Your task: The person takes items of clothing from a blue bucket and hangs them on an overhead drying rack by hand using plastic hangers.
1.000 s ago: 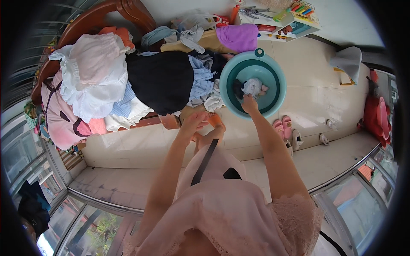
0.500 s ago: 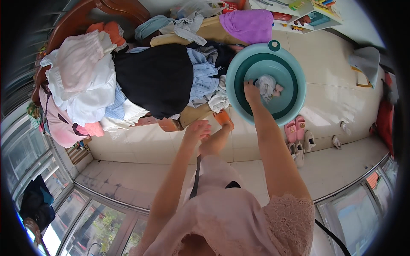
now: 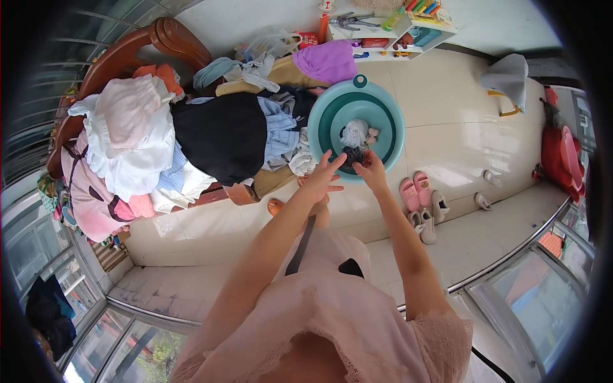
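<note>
A small dark bunched-up cloth [image 3: 352,157] is pinched in my right hand [image 3: 371,172] over the near rim of the teal basin [image 3: 398,127]. Its exact kind is hard to make out. My left hand [image 3: 323,179] is beside it on the left, fingers spread, apparently holding nothing. Inside the basin lie a white crumpled cloth [image 3: 354,133] and a small pale pink item [image 3: 371,135].
Left of the basin, a wooden bench [image 3: 235,193] is heaped with clothes, including a black garment [image 3: 220,131], white garments [image 3: 124,150] and a purple cloth [image 3: 325,62]. Pink slippers [image 3: 416,191] and pale shoes [image 3: 428,226] stand at right. A white shelf [image 3: 428,39] is behind.
My right hand has drawn back from inside the basin toward its near rim, bringing up the dark cloth. My left hand has moved up and right beside it. The view has shifted rightward.
</note>
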The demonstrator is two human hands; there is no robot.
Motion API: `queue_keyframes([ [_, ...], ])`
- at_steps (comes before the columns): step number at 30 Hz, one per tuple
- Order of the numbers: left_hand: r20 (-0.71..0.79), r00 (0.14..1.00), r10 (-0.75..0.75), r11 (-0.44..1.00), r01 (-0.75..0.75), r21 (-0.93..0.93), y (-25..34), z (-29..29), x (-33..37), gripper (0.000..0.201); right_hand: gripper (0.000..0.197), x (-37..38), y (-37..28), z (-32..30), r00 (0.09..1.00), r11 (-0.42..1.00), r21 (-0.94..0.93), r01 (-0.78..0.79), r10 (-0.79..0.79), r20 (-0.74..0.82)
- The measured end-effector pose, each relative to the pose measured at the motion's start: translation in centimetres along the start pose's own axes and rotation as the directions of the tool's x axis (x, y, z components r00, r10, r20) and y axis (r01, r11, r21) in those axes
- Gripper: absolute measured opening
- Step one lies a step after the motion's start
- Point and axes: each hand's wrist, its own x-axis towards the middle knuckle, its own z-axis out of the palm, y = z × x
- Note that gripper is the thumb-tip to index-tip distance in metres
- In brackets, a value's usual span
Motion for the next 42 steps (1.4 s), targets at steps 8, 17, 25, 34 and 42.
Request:
queue_keyframes([
  [8,0.111,0.994,0.015,0.953,0.019,-0.301,-0.9,0.2,7.1,0.038,0.022,6.2,-0.6,0.1,0.943,0.944,-0.053,0.324,-0.319,0.092],
  [17,0.137,0.99,-0.037,0.943,0.08,-0.324,-0.1,-1.9,5.1,0.043,0.017,14.8,8.4,-0.7,0.982,0.32,-0.941,0.115,-0.18,0.058],
  [25,0.182,0.979,0.089,0.867,0.013,-0.497,-0.6,-1.3,3.8,0.032,0.02,8.7,1.9,-1.9,1.0,0.874,-0.486,0.009,-0.011,-0.001],
  [34,0.384,0.922,0.046,0.931,0.1,-0.352,2.8,4.3,-3.1,0.037,0.036,-2.0,-7.8,-2.9,0.972,0.533,0.838,-0.115,-0.115,0.206],
  [42,0.089,0.782,0.617,0.747,-0.618,0.246,3.9,8.7,-7.0,0.037,0.047,-6.7,-17.6,-0.1,0.942,0.363,0.931,-0.045,-0.296,0.16],
])
